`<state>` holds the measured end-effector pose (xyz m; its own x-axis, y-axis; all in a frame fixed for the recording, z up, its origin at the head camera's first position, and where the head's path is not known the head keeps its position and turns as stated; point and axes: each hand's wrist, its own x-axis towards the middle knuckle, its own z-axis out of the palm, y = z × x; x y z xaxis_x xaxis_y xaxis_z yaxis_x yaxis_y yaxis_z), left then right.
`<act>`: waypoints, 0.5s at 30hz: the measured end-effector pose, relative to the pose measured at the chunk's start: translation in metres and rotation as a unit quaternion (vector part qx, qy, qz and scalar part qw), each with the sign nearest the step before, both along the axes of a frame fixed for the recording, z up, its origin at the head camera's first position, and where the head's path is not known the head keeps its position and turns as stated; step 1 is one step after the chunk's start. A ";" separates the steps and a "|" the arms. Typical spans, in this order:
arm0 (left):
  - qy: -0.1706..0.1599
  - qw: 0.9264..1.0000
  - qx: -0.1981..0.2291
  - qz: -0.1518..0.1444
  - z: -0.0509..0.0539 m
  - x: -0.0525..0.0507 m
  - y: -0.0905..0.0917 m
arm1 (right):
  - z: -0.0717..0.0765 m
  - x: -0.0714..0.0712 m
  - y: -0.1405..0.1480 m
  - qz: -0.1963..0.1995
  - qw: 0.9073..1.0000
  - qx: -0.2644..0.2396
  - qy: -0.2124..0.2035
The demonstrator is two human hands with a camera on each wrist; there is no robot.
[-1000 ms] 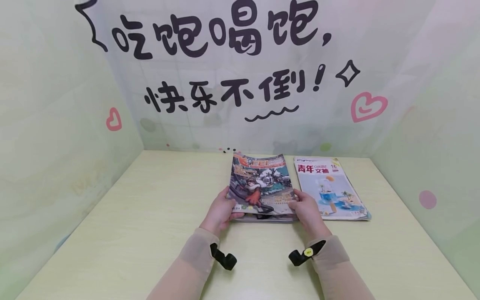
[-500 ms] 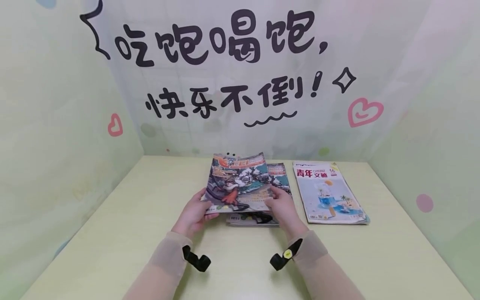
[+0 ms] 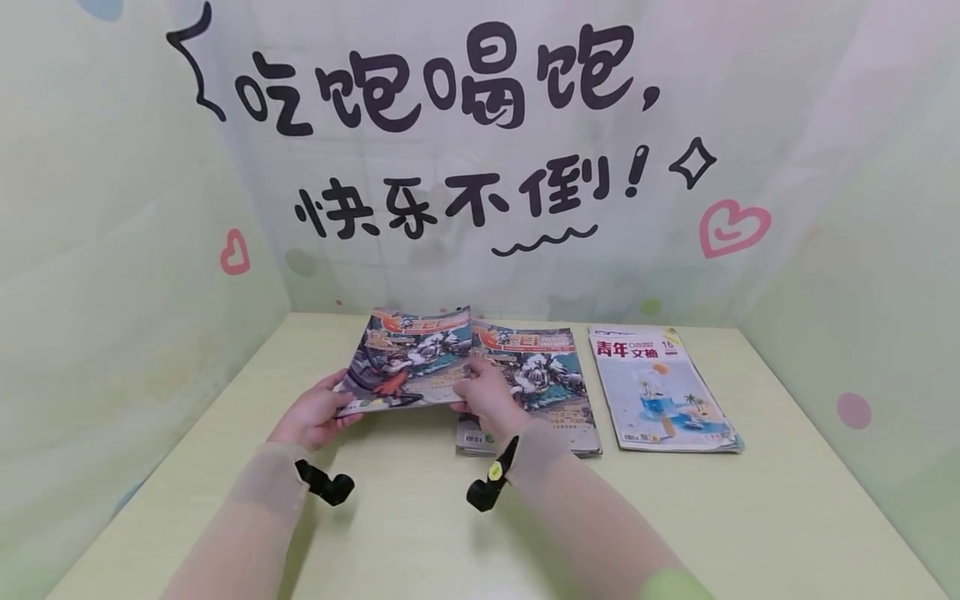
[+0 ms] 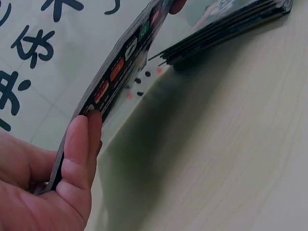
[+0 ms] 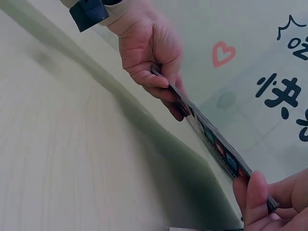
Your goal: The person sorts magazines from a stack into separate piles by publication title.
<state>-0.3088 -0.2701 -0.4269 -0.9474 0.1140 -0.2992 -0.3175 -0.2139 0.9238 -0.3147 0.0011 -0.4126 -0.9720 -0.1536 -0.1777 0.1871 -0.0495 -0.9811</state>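
Between both hands a magazine point(image 3: 408, 358) with a colourful comic-style cover is held up off the table. My left hand point(image 3: 318, 412) grips its lower left corner, thumb on top and fingers beneath. At its lower right edge my right hand point(image 3: 487, 392) pinches it the same way. In the left wrist view the magazine point(image 4: 120, 67) shows edge-on, above the tabletop. Below and right of it lies a stack of magazines point(image 3: 555, 392) with the same cover on top, partly hidden by the right hand.
A second pile, topped by a white magazine point(image 3: 663, 392) with a blue picture, lies to the right on the pale wooden table point(image 3: 405, 517). Printed fabric walls point(image 3: 420, 275) stand at the back and both sides.
Both hands have carried the top magazine leftward off the middle stack, uncovering the matching cover beneath. The white-covered pile on the right has stayed in place.
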 end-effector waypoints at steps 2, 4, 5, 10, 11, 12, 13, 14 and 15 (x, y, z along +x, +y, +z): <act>-0.009 1.000 0.000 -0.002 -0.002 -0.002 -0.010 | -0.001 -0.002 -0.007 0.011 1.000 -0.010 -0.016; -0.015 1.000 -0.005 -0.004 -0.005 -0.002 -0.018 | -0.002 -0.003 -0.013 0.020 0.999 -0.018 -0.038; -0.018 1.000 -0.010 -0.006 -0.006 -0.002 -0.021 | -0.002 -0.003 -0.016 0.023 0.998 -0.022 -0.046; -0.019 0.997 -0.074 -0.003 -0.012 -0.002 -0.028 | -0.010 -0.002 -0.028 0.013 0.997 -0.034 -0.073; -0.015 0.995 -0.098 -0.002 -0.012 -0.003 -0.028 | -0.011 -0.002 -0.031 0.009 0.997 -0.035 -0.073; -0.010 0.992 -0.123 0.000 -0.012 -0.004 -0.029 | -0.013 -0.002 -0.033 0.005 0.996 -0.038 -0.075; -0.005 0.989 -0.148 0.003 -0.012 -0.005 -0.030 | -0.015 -0.002 -0.036 0.004 0.996 -0.042 -0.075; 0.000 0.985 -0.170 0.006 -0.011 -0.006 -0.031 | -0.016 -0.002 -0.038 0.004 0.996 -0.047 -0.074; 0.005 0.982 -0.187 0.011 -0.011 -0.006 -0.032 | -0.017 -0.003 -0.040 0.007 0.996 -0.051 -0.074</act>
<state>-0.3150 -0.3017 -0.4379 -0.9516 -0.0233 -0.3063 -0.3066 0.1341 0.9423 -0.3174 -0.0387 -0.4294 -0.9341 -0.1909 -0.3016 0.3306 -0.1439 -0.9328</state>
